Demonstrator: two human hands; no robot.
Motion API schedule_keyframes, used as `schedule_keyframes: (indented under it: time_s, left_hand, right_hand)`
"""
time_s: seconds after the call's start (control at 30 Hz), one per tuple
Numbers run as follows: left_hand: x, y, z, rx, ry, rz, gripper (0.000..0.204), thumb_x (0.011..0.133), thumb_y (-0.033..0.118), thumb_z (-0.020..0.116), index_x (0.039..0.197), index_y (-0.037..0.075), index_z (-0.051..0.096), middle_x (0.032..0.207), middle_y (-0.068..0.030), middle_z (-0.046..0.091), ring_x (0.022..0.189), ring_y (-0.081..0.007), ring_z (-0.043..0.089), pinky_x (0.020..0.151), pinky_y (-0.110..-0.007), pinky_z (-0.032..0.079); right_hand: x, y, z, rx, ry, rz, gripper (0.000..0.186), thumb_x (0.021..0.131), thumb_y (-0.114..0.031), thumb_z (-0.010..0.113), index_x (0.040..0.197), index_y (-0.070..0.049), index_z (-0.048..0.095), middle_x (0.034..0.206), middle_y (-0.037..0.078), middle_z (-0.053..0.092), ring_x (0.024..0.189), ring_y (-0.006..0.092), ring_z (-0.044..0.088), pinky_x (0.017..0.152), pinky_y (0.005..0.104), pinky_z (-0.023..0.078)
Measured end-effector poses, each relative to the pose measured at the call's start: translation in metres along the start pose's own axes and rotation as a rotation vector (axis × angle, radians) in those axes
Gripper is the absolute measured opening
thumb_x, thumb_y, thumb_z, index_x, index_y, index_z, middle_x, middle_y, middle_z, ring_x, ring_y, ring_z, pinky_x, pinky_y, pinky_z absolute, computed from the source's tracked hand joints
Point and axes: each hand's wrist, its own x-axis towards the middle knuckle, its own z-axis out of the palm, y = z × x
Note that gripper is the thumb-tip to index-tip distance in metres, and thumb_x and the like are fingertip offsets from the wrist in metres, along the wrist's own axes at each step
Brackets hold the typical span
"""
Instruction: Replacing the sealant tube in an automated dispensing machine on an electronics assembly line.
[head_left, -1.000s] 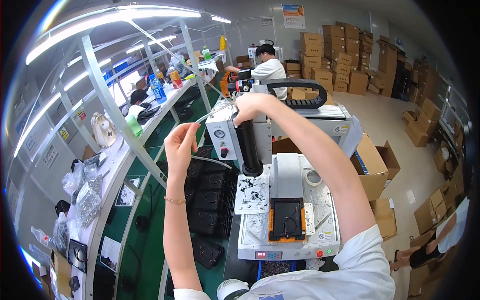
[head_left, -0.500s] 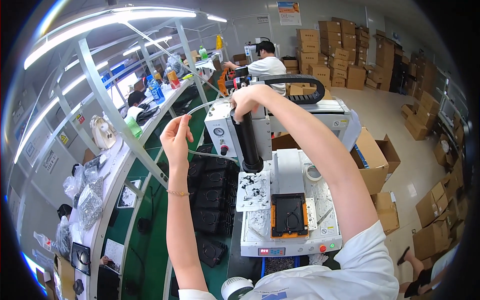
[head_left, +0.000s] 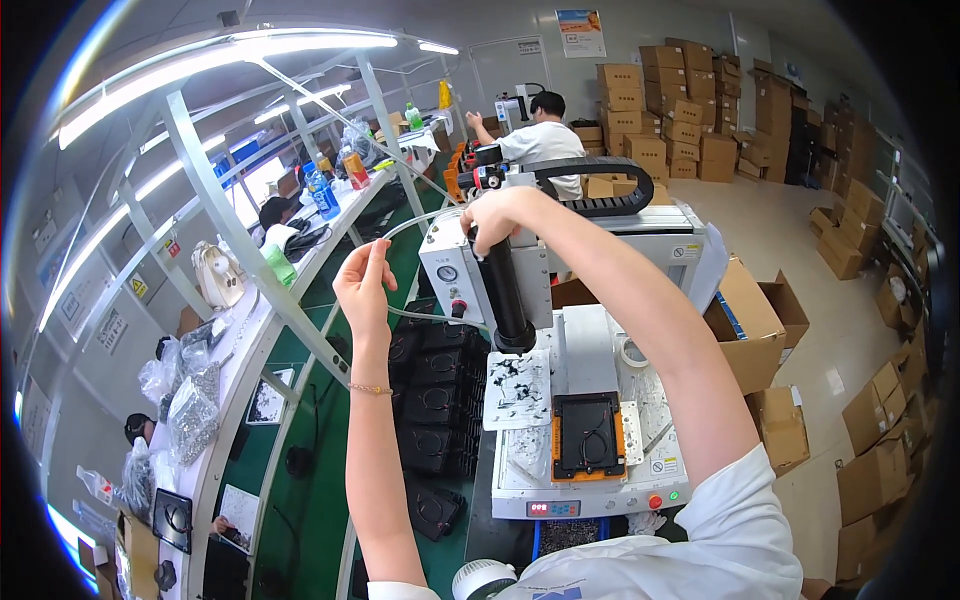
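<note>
My right hand (head_left: 490, 218) reaches over to the top of a black cylinder (head_left: 502, 300) on the front of a white dispensing machine (head_left: 465, 260), its fingers closed round the upper end. My left hand (head_left: 364, 285) is raised left of the machine, thumb and fingers pinched together; what they hold, if anything, is hidden. A clear tube (head_left: 418, 221) from the machine runs to and behind that hand. Below the cylinder lies a white sheet (head_left: 517, 390) smeared with black. A black rectangular housing (head_left: 587, 432) with a thin coiled cable sits in an orange fixture (head_left: 622, 440) on the machine's bed.
Stacked black housings (head_left: 432, 400) stand left of the machine. A white bench (head_left: 230, 385) with plastic bags curves along the left. An open carton (head_left: 745, 310) stands to the right, and carton stacks (head_left: 665, 100) line the back. A co-worker (head_left: 550, 140) is beyond the machine.
The whole view has shifted slightly, with the scene a little further right and down. Both hands keep nearly the same places. The co-worker beyond has raised a hand.
</note>
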Motion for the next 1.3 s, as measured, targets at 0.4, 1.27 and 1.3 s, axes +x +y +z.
schedule_keyframes:
  time_s: [0.4, 1.27, 1.3]
  left_hand:
    - [0.02, -0.018, 0.0, -0.015, 0.161, -0.016, 0.024, 0.091, 0.023, 0.064, 0.087, -0.001, 0.065, 0.06, 0.0019, 0.051, 0.05, -0.0043, 0.043, 0.047, -0.02, 0.03]
    - [0.013, -0.028, -0.021, -0.014, 0.128, 0.004, 0.025, 0.093, 0.025, 0.062, 0.091, 0.0, 0.067, 0.061, 0.0033, 0.048, 0.051, -0.0045, 0.042, 0.048, -0.019, 0.03]
    - [0.012, -0.03, -0.014, -0.028, 0.115, 0.002, 0.025, 0.093, 0.025, 0.062, 0.091, 0.0, 0.067, 0.061, 0.0033, 0.048, 0.051, -0.0045, 0.042, 0.048, -0.019, 0.03]
  right_hand:
    - [0.022, 0.031, -0.003, 0.095, -0.05, -0.328, 0.047, 0.069, -0.018, 0.076, 0.114, -0.01, 0.063, 0.114, 0.014, 0.061, 0.1, 0.0261, 0.062, 0.076, 0.0337, 0.055]
    - [-0.013, -0.024, -0.018, -0.027, -0.014, -0.084, 0.058, 0.068, -0.025, 0.079, 0.121, -0.009, 0.058, 0.115, 0.014, 0.06, 0.091, 0.026, 0.066, 0.066, 0.0335, 0.059]
    - [-0.006, -0.005, -0.021, 0.077, -0.085, -0.123, 0.057, 0.069, -0.018, 0.078, 0.122, -0.01, 0.057, 0.117, 0.014, 0.059, 0.095, 0.0267, 0.065, 0.066, 0.0329, 0.061]
